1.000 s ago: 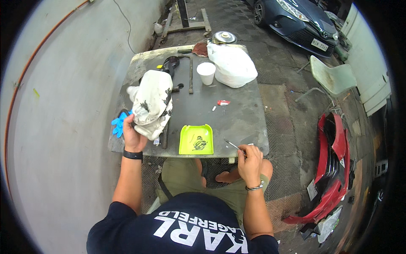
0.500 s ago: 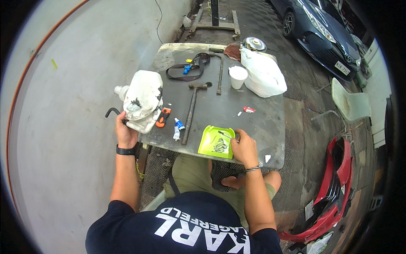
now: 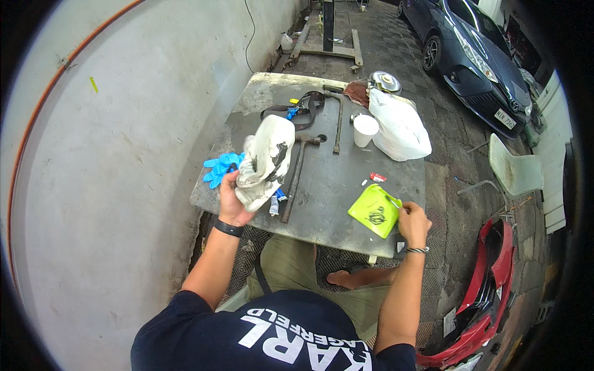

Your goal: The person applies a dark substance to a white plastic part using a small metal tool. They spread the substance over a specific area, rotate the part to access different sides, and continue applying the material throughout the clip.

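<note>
My left hand (image 3: 232, 198) grips a white plastic tank (image 3: 281, 145) with black smears, tilted above the table's left half. My right hand (image 3: 414, 224) is closed round a thin stick-like tool (image 3: 392, 202) at the right edge of a lime-green tray (image 3: 369, 201). Black paste (image 3: 376, 216) is smeared on the tray's bottom. Whether my right fingers also pinch the tray's edge, I cannot tell. Two small tubes, one white (image 3: 274, 206) and one blue (image 3: 281, 195), lie below the tank. Beside my left hand are blue gloves (image 3: 218, 170).
On the grey table (image 3: 328, 204) lie a hammer (image 3: 297, 176), a metal bar (image 3: 338, 123) and a dark strap (image 3: 312, 111). A white cup (image 3: 365, 130) stands by a white plastic bag (image 3: 399, 130). A red packet (image 3: 377, 177) lies above the tray. A red bumper (image 3: 476, 303) rests on the floor.
My left hand has brought the tank right and turned it more upright, uncovering the blue gloves; the orange utility knife is now hidden. The green tray has shifted right and turned, along with my right hand.
</note>
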